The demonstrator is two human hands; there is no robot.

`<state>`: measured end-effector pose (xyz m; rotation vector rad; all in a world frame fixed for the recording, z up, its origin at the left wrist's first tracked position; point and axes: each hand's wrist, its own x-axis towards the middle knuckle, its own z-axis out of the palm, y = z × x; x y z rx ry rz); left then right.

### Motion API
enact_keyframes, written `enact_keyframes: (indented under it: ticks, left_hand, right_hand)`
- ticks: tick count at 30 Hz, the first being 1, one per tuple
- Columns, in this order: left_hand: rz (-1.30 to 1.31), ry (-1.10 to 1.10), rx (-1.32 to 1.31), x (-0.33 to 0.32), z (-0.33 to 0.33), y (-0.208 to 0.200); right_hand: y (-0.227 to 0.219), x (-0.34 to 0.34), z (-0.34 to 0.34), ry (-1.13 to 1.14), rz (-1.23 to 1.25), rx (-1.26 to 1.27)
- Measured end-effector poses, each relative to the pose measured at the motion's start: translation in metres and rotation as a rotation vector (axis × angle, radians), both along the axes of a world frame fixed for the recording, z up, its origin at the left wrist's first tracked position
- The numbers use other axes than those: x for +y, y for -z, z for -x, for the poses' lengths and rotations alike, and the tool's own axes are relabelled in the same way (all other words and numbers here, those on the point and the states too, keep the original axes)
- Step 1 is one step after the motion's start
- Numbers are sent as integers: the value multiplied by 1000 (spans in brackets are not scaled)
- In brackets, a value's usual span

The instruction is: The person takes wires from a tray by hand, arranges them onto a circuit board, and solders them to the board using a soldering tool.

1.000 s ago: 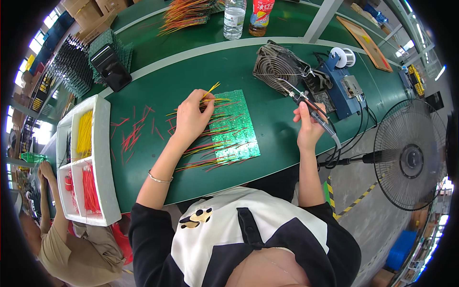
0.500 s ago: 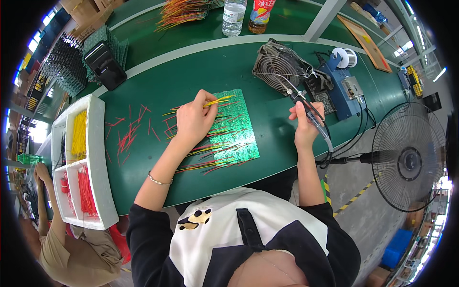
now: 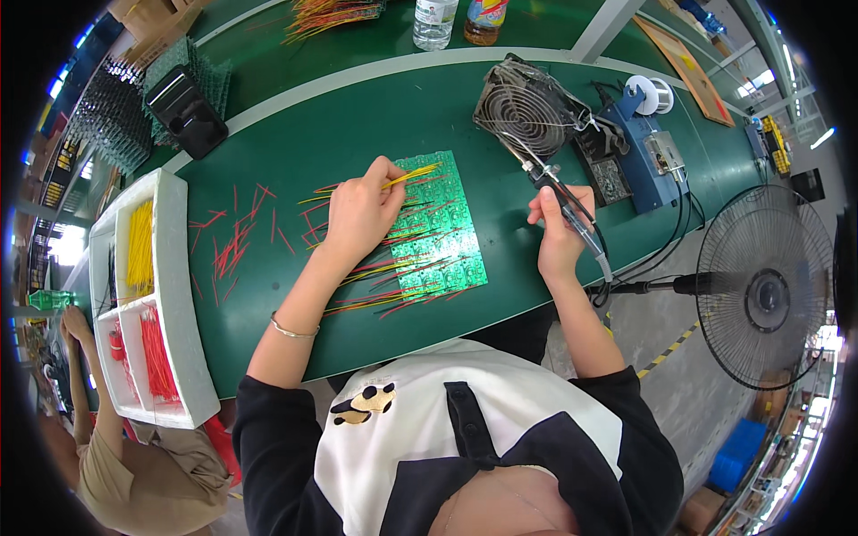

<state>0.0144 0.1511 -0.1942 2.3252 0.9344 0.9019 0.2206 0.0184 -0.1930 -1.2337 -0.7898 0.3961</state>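
My left hand [image 3: 365,213] rests over the upper left of a green circuit board panel [image 3: 460,237], its fingers pinched on thin yellow wires [image 3: 416,173]. Red, yellow and dark wires [image 3: 366,275] lie across the panel and stick out past its left side. In my right hand [image 3: 563,234] is a soldering iron [image 3: 572,217], its metal end tilted up and leftward in front of a small fan with a round wire guard [image 3: 523,116]. The iron is apart from the panel.
Loose red wires [image 3: 234,248] lie left of my left hand, beside a white foam box [image 3: 174,268] of sorted wires. A blue soldering station [image 3: 648,152] with a solder spool stands at right. Beyond the table is a large floor fan [image 3: 764,290]; a co-worker sits at left.
My right hand has shifted a little to the left with the soldering iron. My left hand keeps its pinch on the yellow wires, and the whole view has moved slightly.
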Motion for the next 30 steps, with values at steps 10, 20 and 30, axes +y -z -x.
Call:
enact_keyframes:
  ticks: [10, 20, 30]
  left_hand:
    - [74, 9, -86, -2, 6, 7]
    - [224, -31, -104, 2, 8, 0]
    - [369, -78, -223, 1, 8, 0]
  right_hand:
    - [7, -2, -7, 50, -22, 71]
    - [-2, 1, -5, 37, -22, 182]
    - [3, 0, -16, 48, -98, 278]
